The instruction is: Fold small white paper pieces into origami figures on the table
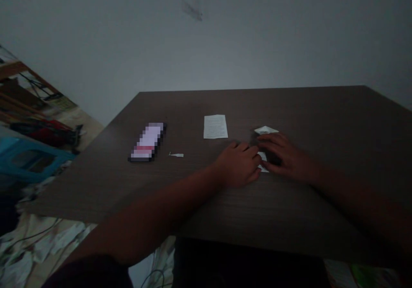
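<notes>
Head view: unreadable print on paper slip (215, 126)

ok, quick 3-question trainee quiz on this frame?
1. True or false: both hands press on the folded paper.
2. What lies nearest the phone: A) paper scrap B) flat sheet C) folded paper?
3. What surface bears all of it?

Key: 1 true, left hand and right hand meet over it; 2 A; 3 the dark table.

phone (147, 142) left | paper slip (215, 126) centre | folded paper (265, 130) right | all on table (309, 107)
</notes>
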A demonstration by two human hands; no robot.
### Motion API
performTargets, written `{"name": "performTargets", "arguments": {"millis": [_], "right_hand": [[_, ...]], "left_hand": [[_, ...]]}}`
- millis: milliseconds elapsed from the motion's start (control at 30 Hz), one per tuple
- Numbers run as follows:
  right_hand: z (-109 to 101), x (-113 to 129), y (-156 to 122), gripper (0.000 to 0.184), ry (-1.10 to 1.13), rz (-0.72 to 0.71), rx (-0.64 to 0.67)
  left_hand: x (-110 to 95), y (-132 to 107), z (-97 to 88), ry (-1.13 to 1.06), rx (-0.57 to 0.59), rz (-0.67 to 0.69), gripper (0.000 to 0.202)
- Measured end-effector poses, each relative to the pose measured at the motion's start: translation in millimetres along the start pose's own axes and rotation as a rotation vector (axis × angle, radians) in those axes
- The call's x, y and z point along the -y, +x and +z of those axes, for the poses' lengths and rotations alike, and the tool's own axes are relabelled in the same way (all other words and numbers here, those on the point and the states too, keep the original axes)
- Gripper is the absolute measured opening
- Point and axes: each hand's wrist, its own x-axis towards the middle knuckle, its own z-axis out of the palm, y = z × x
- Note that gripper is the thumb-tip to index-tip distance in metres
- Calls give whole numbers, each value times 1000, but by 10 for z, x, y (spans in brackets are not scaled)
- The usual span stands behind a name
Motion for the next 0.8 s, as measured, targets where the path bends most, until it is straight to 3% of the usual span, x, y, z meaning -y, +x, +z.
{"name": "performTargets", "arguments": {"millis": [300,567,800], "right_hand": [[9,4,-58,34,-14,-1,-29],[-42,58,-56,31,74,112,40],[76,-135,-221,48,67,43,-52]], "left_hand": [[-62,1,-19,-13,-4,-23,31],[-39,-15,-1,-63,-16,-22,35],[-244,-9,12,-92,-40,-80,48]]}}
